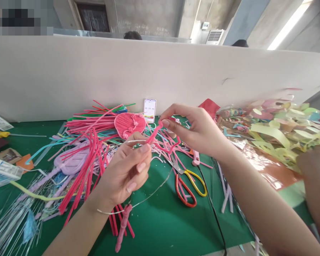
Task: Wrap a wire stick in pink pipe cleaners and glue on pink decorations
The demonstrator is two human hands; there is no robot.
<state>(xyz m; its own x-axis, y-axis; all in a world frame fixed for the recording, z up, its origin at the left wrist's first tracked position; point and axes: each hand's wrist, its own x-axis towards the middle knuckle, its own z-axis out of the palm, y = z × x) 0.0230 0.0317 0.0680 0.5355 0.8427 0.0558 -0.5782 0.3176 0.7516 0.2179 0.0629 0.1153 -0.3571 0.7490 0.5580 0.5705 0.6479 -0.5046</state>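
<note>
My left hand (128,167) is closed, pinching a thin silver wire (149,193) that loops down and round below my wrist. My right hand (196,129) is closed too, its fingertips pinching the top end of a pink pipe cleaner (154,134) that runs down to the left hand's fingertips along the wire. Another stretch of pink pipe cleaner (122,227) hangs from the wire's lower part. Both hands are held above the green table (160,220).
A heap of pink and red pipe cleaners (88,149), a pink heart shape (129,124), a lilac leaf shape (70,161), scissors (188,183), a phone (149,110) against the white partition (96,78), a pink glue gun (196,158), paper cut-outs (277,131) at right.
</note>
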